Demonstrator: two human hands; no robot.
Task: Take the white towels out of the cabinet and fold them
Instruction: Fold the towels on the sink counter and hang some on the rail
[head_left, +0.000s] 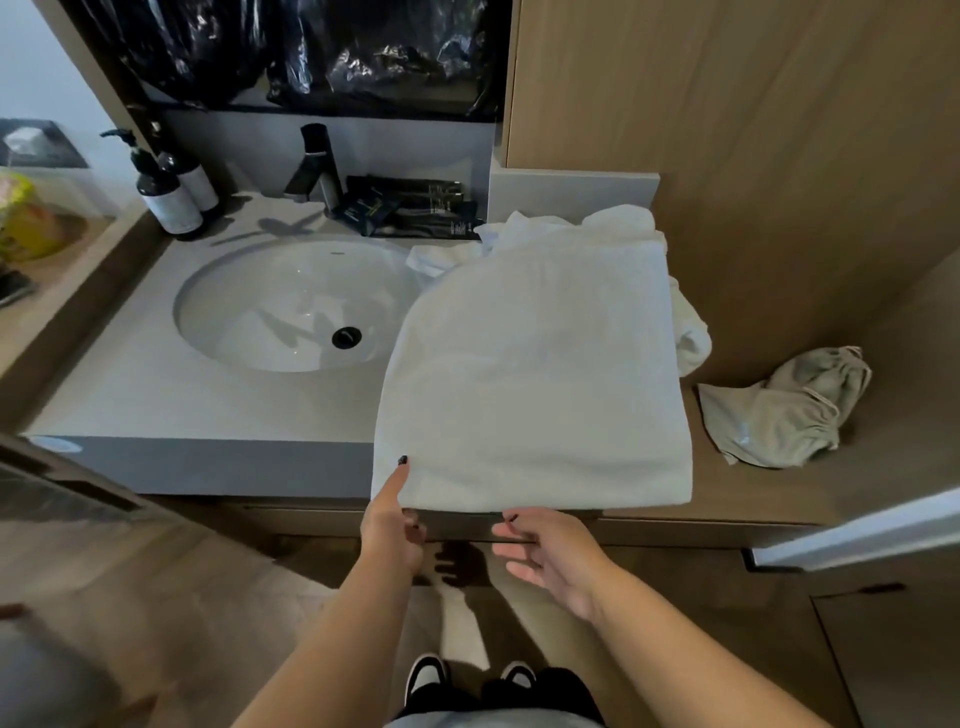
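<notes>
Folded white towel (535, 374) at centre frame, flat on the counter (208, 395), long axis running from the lower edge up toward the upper right. Near edge overhanging the counter front, left edge lapping the rim of the sink (291, 306), right edge just beside the wooden ledge. More rumpled white towels (613, 228) bunched behind it at the far end, touching it, 1 fold spilling off to the right.

Left hand (392, 519) at the towel's near left corner: index finger straight and laid on top of the cloth, thumb under the edge, corner pinched between them. Right hand (540, 556) just below the near edge, fingers relaxed and loosely spread, holding nothing; touching the hem or not, cannot tell.

Open counter left of the towel in front of the sink. 2 pump bottles (171, 192) upper left, tap (317, 166) and dark sachets (415, 208) behind the sink. Beige cloth (784, 410) crumpled on the ledge at right, well apart from the towel.
</notes>
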